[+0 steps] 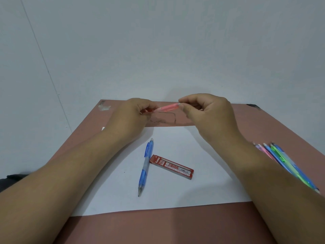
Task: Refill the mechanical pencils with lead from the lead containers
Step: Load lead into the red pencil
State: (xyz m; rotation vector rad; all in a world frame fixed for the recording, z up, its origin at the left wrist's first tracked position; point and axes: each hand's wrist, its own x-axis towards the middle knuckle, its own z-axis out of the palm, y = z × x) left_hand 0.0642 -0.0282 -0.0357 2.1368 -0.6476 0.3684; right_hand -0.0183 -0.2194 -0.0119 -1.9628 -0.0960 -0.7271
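Note:
A pink mechanical pencil is held above the far part of the table, lying roughly level. My left hand grips its tip half, and the fingers hide that end. My right hand pinches the pale cap end between thumb and forefinger. On the white paper below lie a blue mechanical pencil, tip toward me, and beside it a red lead container marked 2B.
A bundle of several blue, green and pink pencils lies at the right, partly under my right forearm. The brown table ends at a pale wall. Scribbled marks show on the table beneath the hands.

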